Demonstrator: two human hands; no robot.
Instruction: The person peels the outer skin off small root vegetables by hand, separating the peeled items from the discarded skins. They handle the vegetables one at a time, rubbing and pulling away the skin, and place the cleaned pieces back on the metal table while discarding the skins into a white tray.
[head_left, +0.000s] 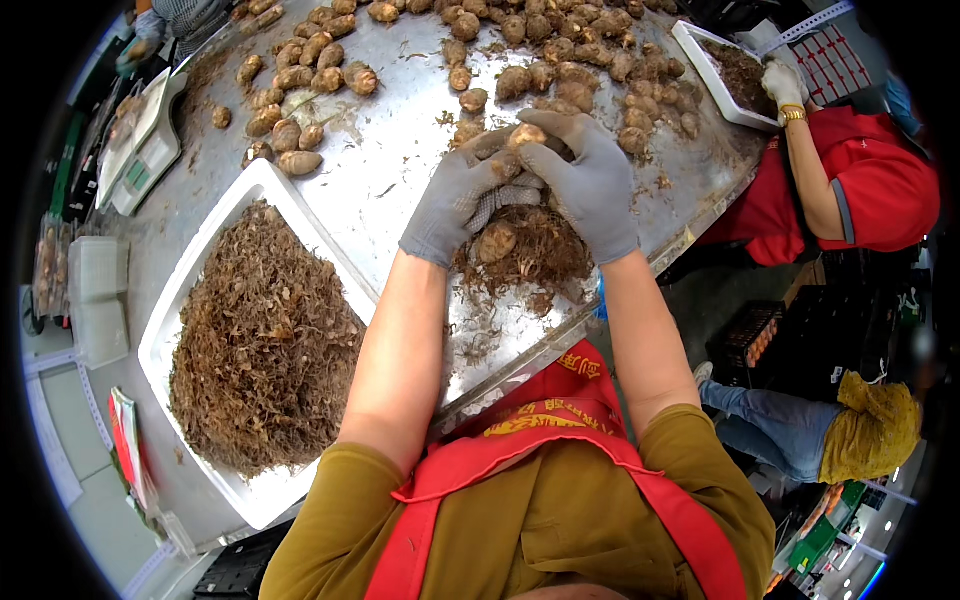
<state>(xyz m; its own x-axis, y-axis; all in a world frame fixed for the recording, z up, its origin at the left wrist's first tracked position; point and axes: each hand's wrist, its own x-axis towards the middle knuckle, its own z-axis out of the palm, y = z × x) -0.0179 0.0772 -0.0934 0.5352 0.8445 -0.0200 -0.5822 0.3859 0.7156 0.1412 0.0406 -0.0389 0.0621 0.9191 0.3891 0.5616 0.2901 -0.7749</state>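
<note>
Both my hands wear grey gloves and meet over the metal table (390, 202). My left hand (469, 187) and my right hand (581, 169) close around a small taro corm (527, 135), whose pale end shows between the thumbs. Another glove's dotted fabric shows beneath my fingers; whose it is or how it lies, I cannot tell. Just below the hands, a taro (496, 242) rests on a heap of brown fibrous peelings (555, 251). More taros (574, 75) lie spread beyond my hands, some close to the fingertips.
A white foam box (161, 330) full of brown fibres (262, 345) stands at left. Behind it are loose taros (286, 135) and a weighing scale (142, 169). A co-worker's gloved hand (785, 82) touches another foam box (697, 41) at upper right. A person (810, 435) is at lower right.
</note>
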